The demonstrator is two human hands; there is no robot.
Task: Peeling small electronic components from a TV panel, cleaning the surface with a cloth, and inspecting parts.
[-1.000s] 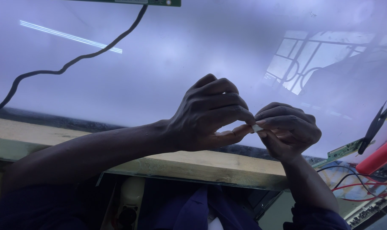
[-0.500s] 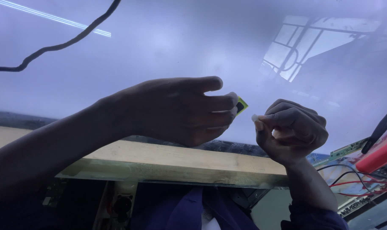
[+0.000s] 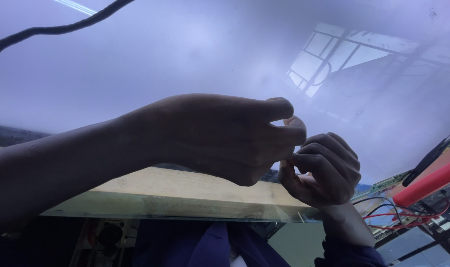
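My left hand [image 3: 220, 136] reaches in from the left, its fingers curled and its thumb and forefinger pinched together. My right hand [image 3: 324, 170] is a loose fist just below and to the right, its fingertips touching the left hand's. A small pale strip sits between the two pinches and is almost wholly hidden by the fingers. Both hands hover over the front edge of a large glossy screen panel [image 3: 185, 59], which reflects a window.
The panel lies on a wooden board [image 3: 175, 190]. A black cable [image 3: 56, 28] crosses its far left corner. At the right edge are a red-handled tool [image 3: 427, 180], a black tool [image 3: 427, 158], red wires [image 3: 398, 217] and a green circuit board [image 3: 383, 185].
The hands were together, then came apart, the left with a small yellowish bit at its fingertips. Now the left hand has moved right and meets the right again. The view has shifted closer.
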